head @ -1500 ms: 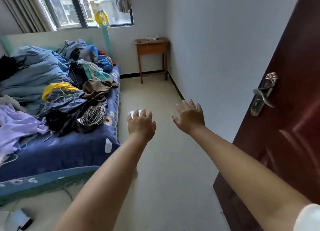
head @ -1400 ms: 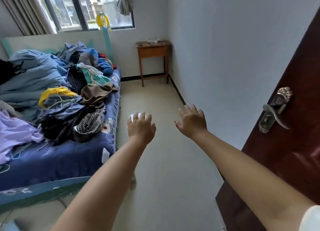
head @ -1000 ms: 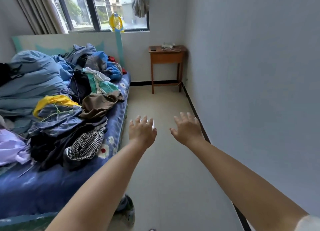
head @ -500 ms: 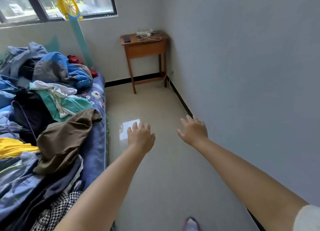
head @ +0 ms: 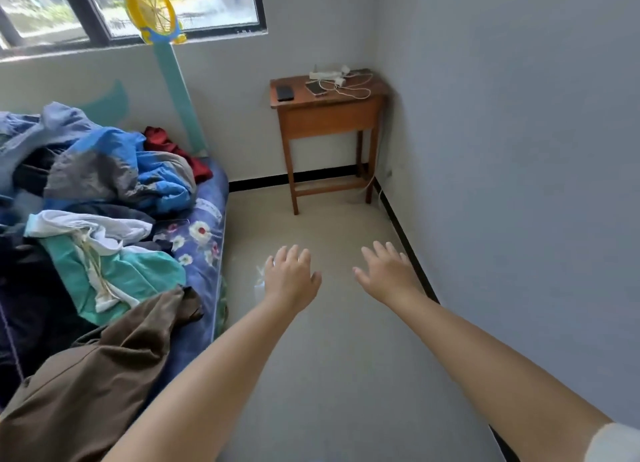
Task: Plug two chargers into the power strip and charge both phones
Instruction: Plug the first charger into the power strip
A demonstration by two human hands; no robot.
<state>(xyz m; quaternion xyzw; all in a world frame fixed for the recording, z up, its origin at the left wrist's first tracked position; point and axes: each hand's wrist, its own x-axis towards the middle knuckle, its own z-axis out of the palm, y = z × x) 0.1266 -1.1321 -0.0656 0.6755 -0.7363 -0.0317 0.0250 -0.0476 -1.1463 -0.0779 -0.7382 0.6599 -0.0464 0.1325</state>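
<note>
Two bare hands reach forward over a pale floor, both palm-down with fingers spread wide and holding nothing: the left hand [head: 292, 277] nearer a bed [head: 207, 226] heaped with clothes, the right hand [head: 389, 275] nearer a grey wall. Everything the task needs sits well apart from them, on a small wooden side table [head: 329, 115] in the far corner below a window. At the back of the tabletop lies a white power strip [head: 323, 74]; just beside it are what look like white charger plugs [head: 341, 75], too small to count with certainty. A loose white cable [head: 349, 89] curls across the wood and seems to run to a light-coloured phone [head: 316, 88]. A dark phone [head: 285, 93] lies flat near the left edge. The plugs are likely light, hard and easy to pinch by their bodies, while the strip is light enough to slide, so one hand should probably steady it during plugging. The cable is soft and springy; it is best taken at its stiff connector end. The phones are smooth, slippery and breakable, so grip them by their long edges
</note>
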